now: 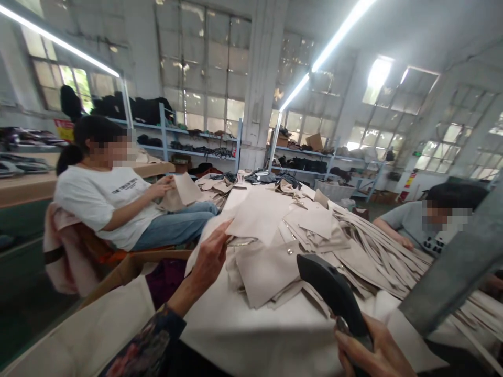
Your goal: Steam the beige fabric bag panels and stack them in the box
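Observation:
My left hand reaches over the table's left side with fingers stretched out and close together. Its fingertips meet the left edge of a pale beige fabric panel; whether they touch or overlap it is unclear. Just right of this hand, a short metal zipper shows at the edge of stacked beige pieces. My right hand, low at the right, is closed around a black curved tool with a round metal fitting near the thumb. The tool's wide end points up and left, above the stack.
Long beige strips cover the table's right side, beside a grey post. A seated person at left holds beige fabric; another person sits at right. An open cardboard box with purple cloth stands by my left arm.

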